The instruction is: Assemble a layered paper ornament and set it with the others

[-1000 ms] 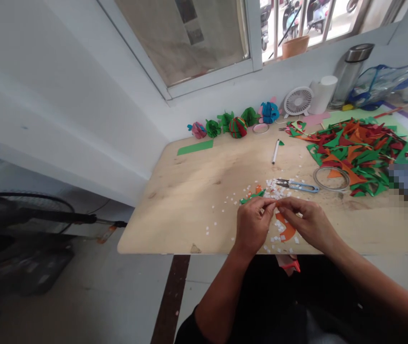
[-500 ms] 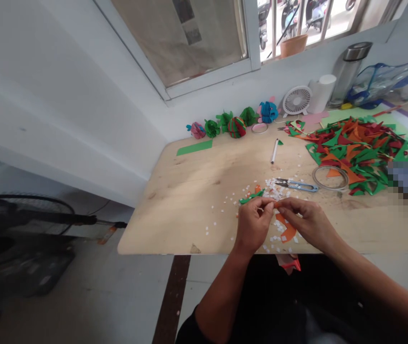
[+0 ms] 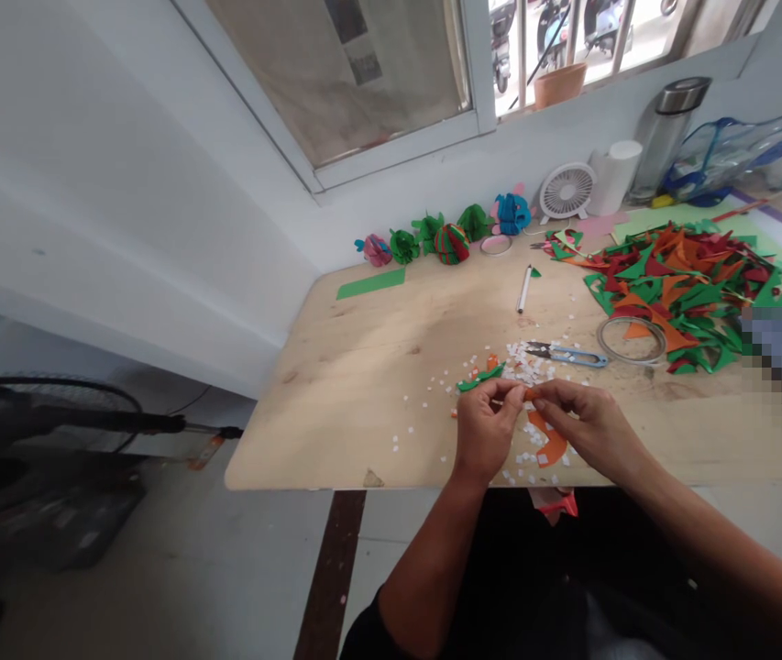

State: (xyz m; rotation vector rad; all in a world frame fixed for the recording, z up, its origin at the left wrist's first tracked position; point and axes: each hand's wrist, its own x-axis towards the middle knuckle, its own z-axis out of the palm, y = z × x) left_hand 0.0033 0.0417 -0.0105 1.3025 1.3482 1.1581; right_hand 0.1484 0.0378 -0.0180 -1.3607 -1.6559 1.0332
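Observation:
Near the table's front edge, my left hand (image 3: pixel 488 423) and my right hand (image 3: pixel 579 417) meet, fingertips pinched on a small orange paper piece (image 3: pixel 530 395). Fingers hide most of it. Just below lies a curved orange paper cutout (image 3: pixel 551 447) with small white squares on it. Many tiny white paper squares (image 3: pixel 524 367) are scattered around my hands. A folded green paper piece (image 3: pixel 481 378) rests beyond my left hand, beside small orange bits. Thread snips (image 3: pixel 567 354) with blue handles lie just past my right hand.
A heap of green, red and orange paper scraps (image 3: pixel 686 284) covers the right side, with a tape ring (image 3: pixel 633 340) beside it. A white pen (image 3: pixel 523 289) lies mid-table. Along the wall stand paper ornaments (image 3: pixel 452 244), a small fan (image 3: pixel 567 192) and a bottle (image 3: pixel 669 137).
Both hands keep their pinch on the orange paper, with only slight finger movement. The whole view has shifted very slightly.

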